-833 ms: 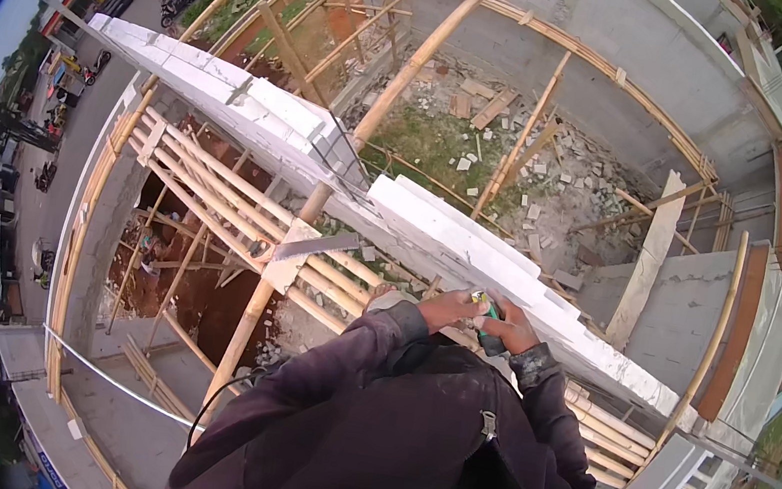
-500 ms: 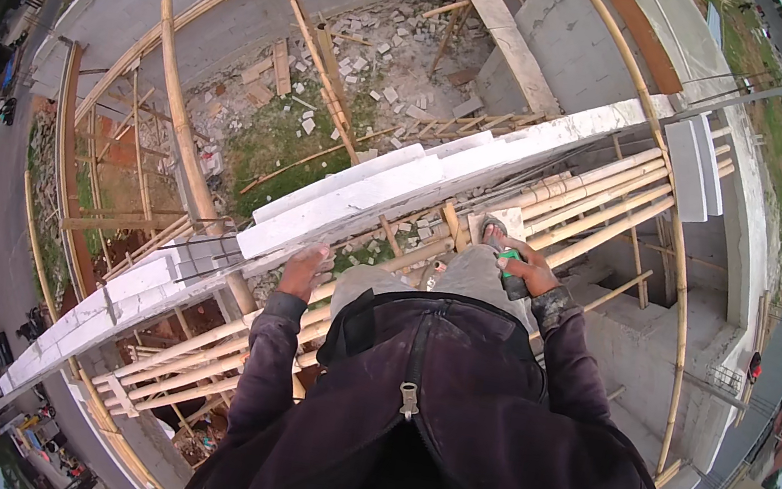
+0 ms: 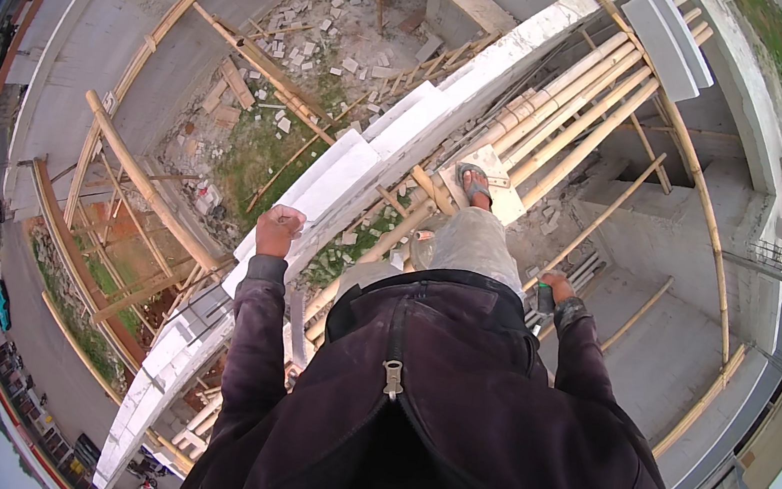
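My left hand is beside the top of the white block wall, fingers curled in and nothing seen in them. Whether it touches the blocks is hard to tell. Down by my right hip, my right hand is closed around a tool with a green and black handle. Most of that tool is hidden by the hand and jacket, so its kind does not show. One sandalled foot stands on a board laid over bamboo poles.
Bamboo poles form the walkway ahead, with open gaps dropping to a lower floor on the right. Pale slabs lie at its far end. Rubble and grass are below, left of the wall. A slanting bamboo pole stands at left.
My view has turned and moved along the walkway. The right hand has swung from over my thigh out to my right side, still gripping the tool. My left hand has come up alongside the blocks.
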Demonstrator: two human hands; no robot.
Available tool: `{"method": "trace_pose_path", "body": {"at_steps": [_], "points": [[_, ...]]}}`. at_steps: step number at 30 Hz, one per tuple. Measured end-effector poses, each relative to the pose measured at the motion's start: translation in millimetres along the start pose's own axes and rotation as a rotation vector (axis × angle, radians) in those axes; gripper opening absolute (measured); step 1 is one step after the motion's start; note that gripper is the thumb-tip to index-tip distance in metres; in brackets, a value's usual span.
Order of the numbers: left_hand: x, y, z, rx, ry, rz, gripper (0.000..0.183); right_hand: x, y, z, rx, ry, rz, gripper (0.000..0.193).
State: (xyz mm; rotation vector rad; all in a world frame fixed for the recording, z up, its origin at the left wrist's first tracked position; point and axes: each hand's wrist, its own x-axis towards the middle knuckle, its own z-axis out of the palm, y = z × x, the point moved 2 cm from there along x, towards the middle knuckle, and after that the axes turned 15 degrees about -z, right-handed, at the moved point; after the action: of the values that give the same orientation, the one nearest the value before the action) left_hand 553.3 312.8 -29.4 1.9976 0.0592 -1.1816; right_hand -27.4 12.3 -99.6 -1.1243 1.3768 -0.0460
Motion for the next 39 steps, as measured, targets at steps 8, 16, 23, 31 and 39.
{"method": "trace_pose_path", "body": {"at_steps": [8, 16, 23, 31, 39], "points": [[22.9, 13.8, 42.0, 0.224, -0.08, 0.027, 0.026, -23.1, 0.7, 10.8, 0.329, 0.123, 0.192, 0.018], [70.4, 78.3, 6.8, 0.217, 0.092, 0.027, 0.02, 10.8, 5.8, -16.8, 0.258, 0.047, 0.09, 0.024], [86.9, 227.4, 60.7, 0.629, 0.245, 0.09, 0.01, 80.9, -6.8, -101.8, 0.289, 0.004, 0.107, 0.021], [59.3, 252.1, 105.7, 0.813, 0.243, 0.234, 0.019, 107.0, -82.7, -234.5, 0.261, 0.12, 0.056, 0.018], [47.7, 227.6, 135.8, 0.744, 0.025, 0.172, 0.024, 98.6, -101.1, -258.6, 0.245, 0.101, 0.207, 0.025]]}}
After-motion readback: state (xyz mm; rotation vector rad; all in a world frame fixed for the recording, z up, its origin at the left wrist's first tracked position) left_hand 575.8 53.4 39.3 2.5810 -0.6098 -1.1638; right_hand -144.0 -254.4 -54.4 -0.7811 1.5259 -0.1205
